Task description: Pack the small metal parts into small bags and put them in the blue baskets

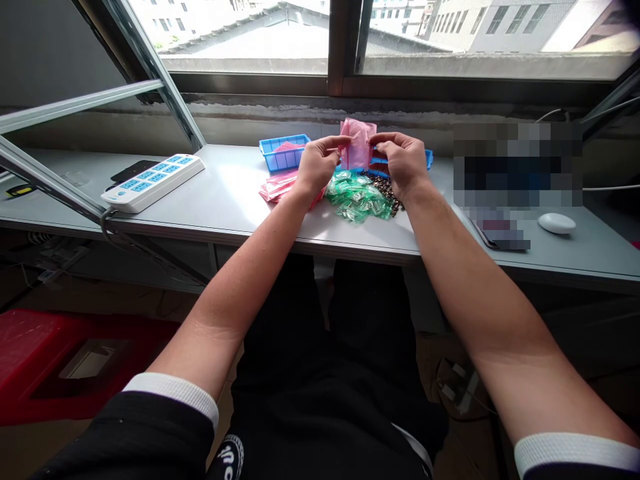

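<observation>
A pink translucent bag (358, 145) is held up between both hands. My left hand (320, 163) pinches its left edge, and my right hand (403, 160) pinches its right edge. Below it on the table lies a heap of small green plastic packets (356, 197). Small dark metallic pieces (393, 192) are piled right of the heap, partly under my right hand. A stack of flat pink bags (277, 185) lies left of the packets, partly behind my left hand. A blue basket (280, 157) behind the stack contains pink material.
Another blue basket (429, 159) is mostly hidden behind my right hand. A white power strip (155, 182) lies on the left of the table (225, 207). At the right are a white mouse (557, 224) and blurred items. A metal frame (170, 100) rises at the left.
</observation>
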### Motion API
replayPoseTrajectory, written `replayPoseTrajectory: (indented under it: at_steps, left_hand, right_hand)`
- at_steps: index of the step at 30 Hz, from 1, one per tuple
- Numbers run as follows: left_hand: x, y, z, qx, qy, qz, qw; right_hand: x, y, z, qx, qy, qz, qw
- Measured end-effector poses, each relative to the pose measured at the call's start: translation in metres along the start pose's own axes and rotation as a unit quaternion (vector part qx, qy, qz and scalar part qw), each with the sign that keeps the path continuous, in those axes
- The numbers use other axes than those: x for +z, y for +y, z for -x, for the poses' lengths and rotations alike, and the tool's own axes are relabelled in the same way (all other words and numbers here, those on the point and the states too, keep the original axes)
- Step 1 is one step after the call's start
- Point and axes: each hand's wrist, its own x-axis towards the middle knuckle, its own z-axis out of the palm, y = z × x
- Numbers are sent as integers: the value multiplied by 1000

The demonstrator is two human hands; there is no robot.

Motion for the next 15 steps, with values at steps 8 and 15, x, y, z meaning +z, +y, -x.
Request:
replayPoseTrajectory:
  at_steps: [8,15]
  left_hand:
    - [0,1,1,-20,-14,4,1000]
    - [1,10,11,18,-96,7,995]
  right_hand:
    - [-3,10,-7,-45,11,-24,999]
    - [2,-16,17,-47,-82,-8,996]
